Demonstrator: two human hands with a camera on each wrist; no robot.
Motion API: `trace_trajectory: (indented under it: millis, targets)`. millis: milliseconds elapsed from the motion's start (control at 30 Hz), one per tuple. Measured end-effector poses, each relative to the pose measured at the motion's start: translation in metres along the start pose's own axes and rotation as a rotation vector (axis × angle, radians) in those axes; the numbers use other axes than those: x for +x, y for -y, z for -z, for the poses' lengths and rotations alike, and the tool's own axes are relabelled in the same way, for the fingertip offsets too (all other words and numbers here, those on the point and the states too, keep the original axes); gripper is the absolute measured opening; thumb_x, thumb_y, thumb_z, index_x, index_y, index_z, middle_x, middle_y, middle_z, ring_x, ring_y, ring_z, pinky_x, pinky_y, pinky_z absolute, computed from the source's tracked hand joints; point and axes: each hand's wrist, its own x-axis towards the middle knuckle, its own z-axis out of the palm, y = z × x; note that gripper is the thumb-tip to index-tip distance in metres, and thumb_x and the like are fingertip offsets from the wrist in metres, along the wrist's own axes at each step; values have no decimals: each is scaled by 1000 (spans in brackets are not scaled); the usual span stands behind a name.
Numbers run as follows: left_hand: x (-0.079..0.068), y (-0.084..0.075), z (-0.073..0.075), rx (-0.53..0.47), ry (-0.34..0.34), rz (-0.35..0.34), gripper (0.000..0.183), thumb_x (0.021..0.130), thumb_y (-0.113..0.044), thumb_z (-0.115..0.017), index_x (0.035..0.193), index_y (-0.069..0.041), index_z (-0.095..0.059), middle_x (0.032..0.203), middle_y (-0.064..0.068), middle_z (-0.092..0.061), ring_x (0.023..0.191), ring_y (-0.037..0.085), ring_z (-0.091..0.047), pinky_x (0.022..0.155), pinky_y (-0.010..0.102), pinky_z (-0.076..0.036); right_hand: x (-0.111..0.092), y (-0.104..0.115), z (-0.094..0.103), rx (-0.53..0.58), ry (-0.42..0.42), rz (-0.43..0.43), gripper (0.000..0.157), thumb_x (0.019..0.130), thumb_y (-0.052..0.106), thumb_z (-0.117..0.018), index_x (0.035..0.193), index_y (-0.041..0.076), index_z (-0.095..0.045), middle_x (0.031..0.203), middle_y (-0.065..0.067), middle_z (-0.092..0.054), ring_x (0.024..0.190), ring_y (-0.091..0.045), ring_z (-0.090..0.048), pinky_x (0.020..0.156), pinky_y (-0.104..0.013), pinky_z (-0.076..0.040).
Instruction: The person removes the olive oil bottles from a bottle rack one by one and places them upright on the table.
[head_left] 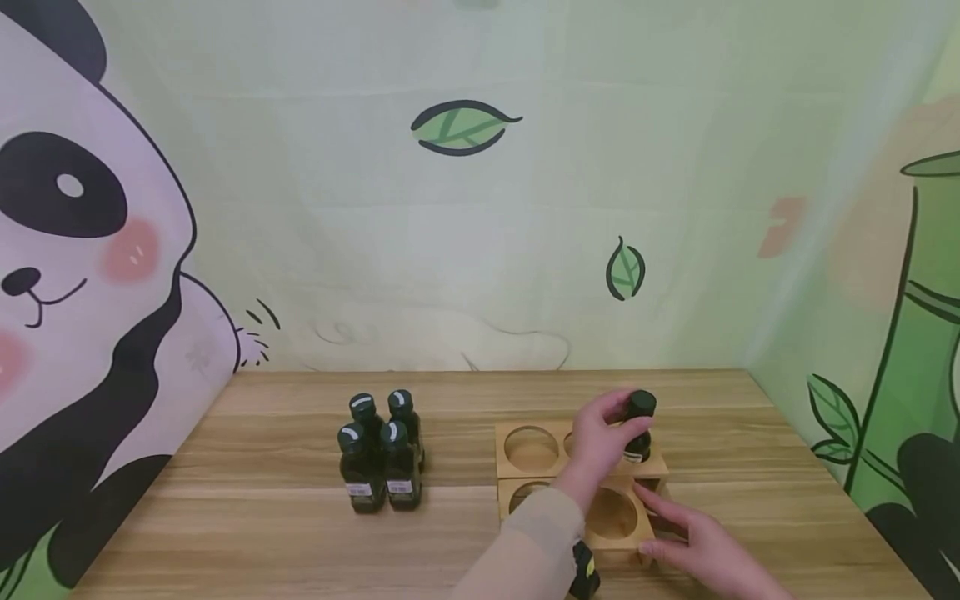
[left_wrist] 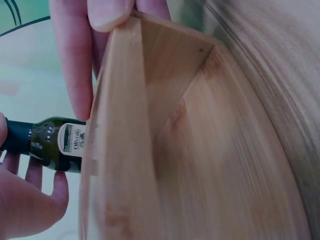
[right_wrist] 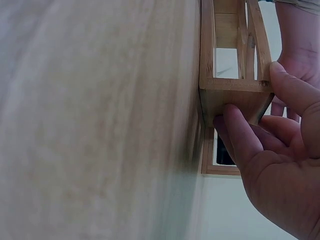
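Fingers of my left hand (head_left: 600, 442) grip a dark olive oil bottle (head_left: 641, 404) near its black cap. It stands upright at the back right of a two-tier wooden rack (head_left: 510, 468) with round holes; how deep it sits, I cannot tell. Its cream label (left_wrist: 73, 140) shows in the left wrist view. My right hand (head_left: 697, 542) holds the right end of the front tier. In the right wrist view, the thumb and fingers of that hand (right_wrist: 272, 165) press on the wooden end. My left forearm hides part of the front tier.
Several dark bottles (head_left: 401, 479) with black caps stand close together on the wooden table (head_left: 247, 517), left of the rack. A dark object with a yellow mark (head_left: 585, 571) shows beside my left sleeve. Behind the table hangs a printed panda backdrop (head_left: 337, 208).
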Motion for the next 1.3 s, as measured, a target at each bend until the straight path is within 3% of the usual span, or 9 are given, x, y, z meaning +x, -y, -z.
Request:
trace_trajectory:
  millis: [167, 300, 400, 600, 800, 1067, 1200, 1300]
  targets:
    - [0, -6, 0, -10, -4, -27, 33, 82, -10, -81, 115, -11, -74, 102, 0, -74, 96, 7, -64, 82, 22, -51, 0, 1, 0, -9, 7, -27, 71, 93, 29, -70, 147, -5, -40, 146, -31, -41, 126, -30, -51, 90, -24, -49]
    - [0, -13, 0, -34, -4, -38, 32, 83, -10, -81, 114, -13, -75, 102, -2, -73, 94, 5, -63, 81, 22, -52, 1, 3, -1, -5, 4, -77, 73, 91, 32, -71, 148, -4, -40, 146, -29, -43, 127, -43, -48, 94, -36, -51]
    - [0, -19, 1, -68, 5, -46, 32, 83, -8, -80, 115, -12, -74, 103, -2, -73, 94, 4, -63, 81, 22, -53, 1, 3, -1, -13, 0, -93, 74, 91, 34, -72, 148, -3, -41, 146, -27, -44, 128, -43, -48, 96, -40, -50]
    - [-1, -31, 6, -91, 31, -54, 35, 86, -8, -78, 120, -14, -73, 108, -3, -71, 97, 5, -63, 84, 23, -53, 1, 1, -1, -37, 5, -61, 72, 92, 31, -71, 147, -4, -41, 146, -27, -44, 126, -40, -49, 93, -27, -49]
    - [-3, -41, 14, -92, 56, -92, 35, 87, -8, -76, 121, -14, -71, 111, -2, -71, 100, 5, -63, 87, 24, -51, 0, 0, -1, -39, 2, -46, 71, 93, 30, -70, 148, -4, -40, 146, -27, -45, 126, -35, -50, 91, -22, -48]
    - [-9, -47, 24, -78, 61, -121, 35, 88, -8, -75, 122, -11, -71, 110, 1, -72, 98, 6, -63, 87, 26, -51, 0, -1, -2, -65, -27, -8, 69, 93, 31, -70, 147, -2, -43, 146, -26, -45, 126, -11, -46, 92, -21, -46]
    - [-12, -45, 27, -102, 51, -122, 36, 87, -7, -76, 122, -11, -71, 109, 2, -72, 97, 6, -64, 86, 26, -52, 0, 0, -2, -37, -17, -28, 69, 93, 30, -70, 147, -3, -42, 146, -27, -45, 126, -15, -48, 91, -21, -46]
    - [-14, -44, 30, -121, 40, -115, 36, 86, -7, -76, 121, -12, -71, 107, 2, -73, 96, 7, -65, 85, 26, -53, 0, 1, -3, -55, -17, -47, 70, 93, 31, -70, 148, -2, -42, 145, -25, -46, 126, -26, -49, 91, -22, -47]
